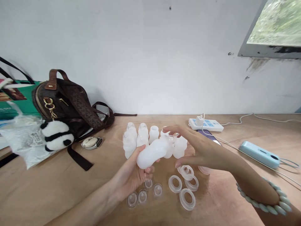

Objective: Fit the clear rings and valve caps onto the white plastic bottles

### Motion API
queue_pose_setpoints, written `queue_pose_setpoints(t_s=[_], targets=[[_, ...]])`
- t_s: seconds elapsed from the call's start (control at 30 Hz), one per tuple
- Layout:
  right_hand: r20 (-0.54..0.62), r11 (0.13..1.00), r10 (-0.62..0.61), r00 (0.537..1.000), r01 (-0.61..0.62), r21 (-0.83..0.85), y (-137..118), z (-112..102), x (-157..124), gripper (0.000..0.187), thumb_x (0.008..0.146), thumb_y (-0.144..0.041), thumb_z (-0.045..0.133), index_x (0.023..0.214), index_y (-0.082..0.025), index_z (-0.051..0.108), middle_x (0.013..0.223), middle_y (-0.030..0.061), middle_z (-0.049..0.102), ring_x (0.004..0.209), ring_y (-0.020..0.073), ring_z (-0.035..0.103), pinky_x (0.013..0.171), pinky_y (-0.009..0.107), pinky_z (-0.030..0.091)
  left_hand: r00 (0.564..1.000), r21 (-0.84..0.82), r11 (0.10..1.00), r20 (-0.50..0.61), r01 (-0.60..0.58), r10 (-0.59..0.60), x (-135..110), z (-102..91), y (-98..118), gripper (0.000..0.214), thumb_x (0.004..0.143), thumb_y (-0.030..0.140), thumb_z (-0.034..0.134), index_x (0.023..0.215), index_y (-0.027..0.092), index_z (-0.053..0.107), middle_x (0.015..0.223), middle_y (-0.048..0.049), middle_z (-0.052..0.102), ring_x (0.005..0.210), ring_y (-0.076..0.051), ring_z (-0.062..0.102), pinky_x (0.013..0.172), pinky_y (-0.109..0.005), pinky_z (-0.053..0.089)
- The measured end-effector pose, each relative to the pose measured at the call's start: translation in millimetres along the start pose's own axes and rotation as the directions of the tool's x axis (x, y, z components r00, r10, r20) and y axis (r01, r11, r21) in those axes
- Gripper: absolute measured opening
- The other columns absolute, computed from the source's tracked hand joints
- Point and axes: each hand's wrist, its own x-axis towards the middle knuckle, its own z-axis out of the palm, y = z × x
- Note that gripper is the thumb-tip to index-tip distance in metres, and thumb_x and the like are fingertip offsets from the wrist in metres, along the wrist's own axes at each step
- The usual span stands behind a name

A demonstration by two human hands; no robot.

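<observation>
My left hand [134, 179] is wrapped round a frosted white bottle [152, 153] shaped like a baby bottle, tilted with its base toward me. The bottle's far end, up and to the right, shows clear plastic near the fingers of my right hand [190, 144]. That hand is spread, thumb and fingers well apart, beside the bottle's top; I cannot tell whether a fingertip touches it. Behind stand several similar bottles, some with clear domed tops [142, 127], another with a bare neck [154, 130]. Clear domed pieces [157, 190] and translucent rings [187, 199] lie in front.
At left are a brown backpack [68, 97] with a panda plush [56, 135], a green bag [21, 97], a plastic bag [25, 141] and a beige mouse-like object [89, 142]. A power strip [211, 125], cable and light-blue device [260, 153] occupy the right.
</observation>
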Motion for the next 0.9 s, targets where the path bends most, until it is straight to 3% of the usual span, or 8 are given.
queue_pose_setpoints(t_s=[0.17, 0.23, 0.33, 0.47, 0.57, 0.67, 0.77, 0.9], targets=[[-0.022, 0.976, -0.196, 0.980, 0.193, -0.101, -3.2, 5.7, 4.2, 0.029, 0.101, -0.027, 0.054, 0.130, -0.026, 0.056, 0.129, 0.0081, 0.065, 0.123, 0.0273, 0.058, 0.095, 0.044, 0.051, 0.993, -0.002, 0.994, 0.048, 0.110, -0.110, 0.6, -0.9, -0.4, 0.040, 0.108, 0.043, 0.030, 0.106, 0.013, 0.057, 0.069, -0.0062, 0.066, 0.036, -0.005, 0.042, 0.037, -0.014, 0.032], [-0.041, 0.974, -0.190, 0.981, 0.183, -0.132, -3.0, 6.0, 5.0, 0.024, 0.099, -0.033, 0.059, 0.121, -0.022, 0.060, 0.113, 0.0091, 0.069, 0.108, 0.0274, 0.063, 0.087, 0.043, 0.051, 0.997, 0.030, 0.998, 0.052, 0.051, -0.053, 0.3, -1.1, -4.6, 0.036, 0.107, 0.042, 0.035, 0.108, 0.013, 0.057, 0.071, -0.0060, 0.067, 0.038, -0.005, 0.042, 0.038, -0.014, 0.032], [-0.052, 0.986, -0.119, 0.992, 0.112, -0.122, -1.5, 4.2, 4.2, 0.029, 0.096, -0.043, 0.064, 0.111, -0.019, 0.062, 0.099, 0.0078, 0.067, 0.091, 0.0247, 0.063, 0.078, 0.039, 0.049, 0.988, 0.108, 0.983, 0.052, -0.151, 0.146, -0.5, -1.1, -12.4, 0.030, 0.098, 0.044, 0.057, 0.101, 0.014, 0.057, 0.073, -0.0021, 0.063, 0.045, -0.004, 0.043, 0.044, -0.014, 0.035], [-0.089, 0.999, -0.033, 0.995, 0.034, 0.011, -1.0, 3.7, 2.1, 0.035, 0.092, -0.052, 0.065, 0.102, -0.020, 0.060, 0.086, 0.0035, 0.065, 0.077, 0.0192, 0.058, 0.069, 0.033, 0.045, 0.874, 0.364, 0.801, 0.091, -0.476, 0.477, -5.3, -1.4, -17.5, 0.040, 0.079, 0.051, 0.076, 0.090, 0.018, 0.058, 0.064, 0.0041, 0.054, 0.051, -0.009, 0.046, 0.047, -0.018, 0.037], [-0.115, 0.987, 0.005, 0.993, 0.013, 0.160, -2.7, 7.2, 1.1, 0.035, 0.087, -0.052, 0.071, 0.097, -0.021, 0.060, 0.082, 0.0010, 0.064, 0.073, 0.0164, 0.056, 0.065, 0.029, 0.044, 0.718, 0.540, 0.565, 0.111, -0.624, 0.687, -11.5, -3.1, -16.2, 0.034, 0.076, 0.044, 0.077, 0.093, 0.021, 0.060, 0.072, 0.0022, 0.057, 0.058, -0.013, 0.049, 0.051, -0.022, 0.043], [-0.133, 0.956, 0.023, 0.991, 0.017, 0.294, -5.2, 11.2, 1.6, 0.033, 0.084, -0.048, 0.076, 0.094, -0.021, 0.062, 0.081, 0.0005, 0.064, 0.073, 0.0158, 0.058, 0.063, 0.028, 0.045, 0.581, 0.620, 0.374, 0.166, -0.690, 0.797, -15.7, -5.5, -13.8, 0.023, 0.078, 0.035, 0.073, 0.093, 0.022, 0.062, 0.077, 0.0014, 0.057, 0.063, -0.015, 0.049, 0.056, -0.025, 0.044], [-0.080, 0.936, 0.058, 0.995, -0.026, 0.350, -6.4, 10.5, 3.0, 0.033, 0.084, -0.044, 0.077, 0.103, -0.021, 0.065, 0.084, 0.0014, 0.067, 0.077, 0.0172, 0.062, 0.067, 0.030, 0.050, 0.548, 0.645, 0.304, 0.214, -0.701, 0.809, -14.6, -8.5, -12.7, 0.020, 0.078, 0.029, 0.071, 0.094, 0.023, 0.060, 0.080, 0.0009, 0.058, 0.066, -0.017, 0.051, 0.059, -0.025, 0.041], [0.014, 0.957, 0.169, 0.985, -0.168, 0.236, 5.3, -4.4, -1.6, 0.038, 0.090, -0.046, 0.066, 0.123, -0.027, 0.061, 0.105, 0.0050, 0.072, 0.096, 0.0223, 0.066, 0.079, 0.037, 0.053, 0.583, 0.662, 0.308, 0.240, -0.683, 0.776, -7.3, -13.8, -15.2, 0.022, 0.080, 0.027, 0.072, 0.098, 0.024, 0.059, 0.091, -0.0010, 0.061, 0.077, -0.019, 0.055, 0.067, -0.027, 0.042]])
